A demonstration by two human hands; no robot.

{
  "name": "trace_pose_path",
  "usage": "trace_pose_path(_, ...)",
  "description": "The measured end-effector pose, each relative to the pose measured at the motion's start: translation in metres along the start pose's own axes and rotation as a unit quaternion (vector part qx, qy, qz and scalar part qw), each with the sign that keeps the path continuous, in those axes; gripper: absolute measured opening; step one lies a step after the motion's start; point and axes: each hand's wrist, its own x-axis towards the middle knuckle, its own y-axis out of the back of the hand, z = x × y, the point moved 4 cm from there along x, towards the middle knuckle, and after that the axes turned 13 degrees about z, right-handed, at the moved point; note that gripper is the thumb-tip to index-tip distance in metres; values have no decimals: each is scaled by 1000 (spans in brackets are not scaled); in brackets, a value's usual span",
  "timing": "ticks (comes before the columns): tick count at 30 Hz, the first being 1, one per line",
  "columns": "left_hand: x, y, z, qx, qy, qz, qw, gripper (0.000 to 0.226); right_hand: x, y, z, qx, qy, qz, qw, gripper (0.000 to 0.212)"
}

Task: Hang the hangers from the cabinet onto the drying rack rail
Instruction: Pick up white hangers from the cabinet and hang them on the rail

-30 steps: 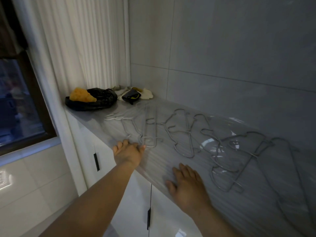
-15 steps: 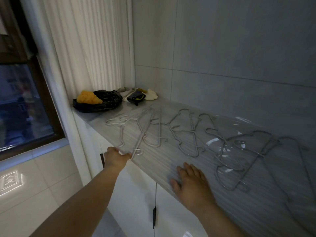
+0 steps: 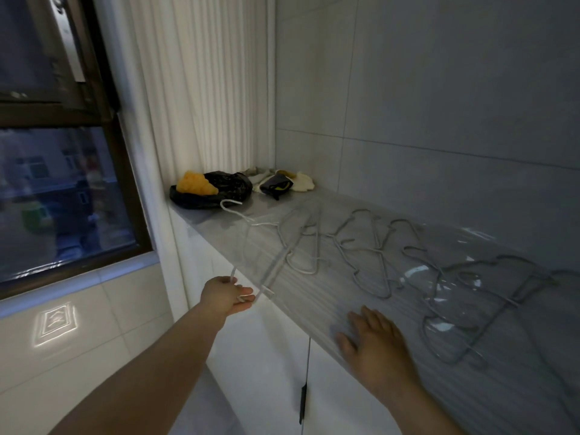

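Whereas it lay flat before, 9 o'clock hanger (image 3: 274,271): gripped, lifted by left hand (image 3: 227,295), rail-ready; right hand (image 3: 376,343) open, flat.

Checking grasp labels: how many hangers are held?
1. The left hand grips one hanger at the cabinet top front edge; the right hand lies flat, holding none. Other hangers overlap on top.

The grey, streaked cabinet top (image 3: 314,304) runs along the tiled wall. A row of wire hangers (image 3: 380,252) lies flat on it, overlapping one another. One pale hanger (image 3: 272,274) juts past the front edge, gripped by the left hand (image 3: 227,295). In the far left corner sit a black bag (image 3: 224,191) with a yellow lump (image 3: 194,185) on it and crumpled cloths (image 3: 303,183). The right hand (image 3: 376,343) rests flat near the front edge.
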Motion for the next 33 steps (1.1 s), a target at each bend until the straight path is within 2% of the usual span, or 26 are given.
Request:
trace_pose_path(3,-5,20,4,2,-18,8,1000,18,0,1,1,0,-3,5,1000,55)
trace_pose_path(7,-17,56,13,-4,-33,-12,999,42,-4,13,-8,30,-12,38,999,54)
trace_pose_path(9,-25,80,20,20,-79,5,997,34,-2,23,-25,70,0,63,996,54)
trace_pose_path(15,-73,179,31,85,-154,34,984,31,-4,79,-133,185,137,146,962,57)
trace_pose_path(21,-163,308,6,189,-209,98,954,31,-64,127,-243,177,262,181,931,65)
trace_pose_path(24,-221,371,-15,182,-194,139,954,29,-111,129,-285,164,310,155,923,59)
trace_pose_path(29,-316,465,-59,148,-133,218,956,31,-200,119,-345,160,403,92,896,32)
trace_pose_path(33,-397,529,-96,213,-102,308,922,27,-289,103,-397,195,488,-17,851,29)
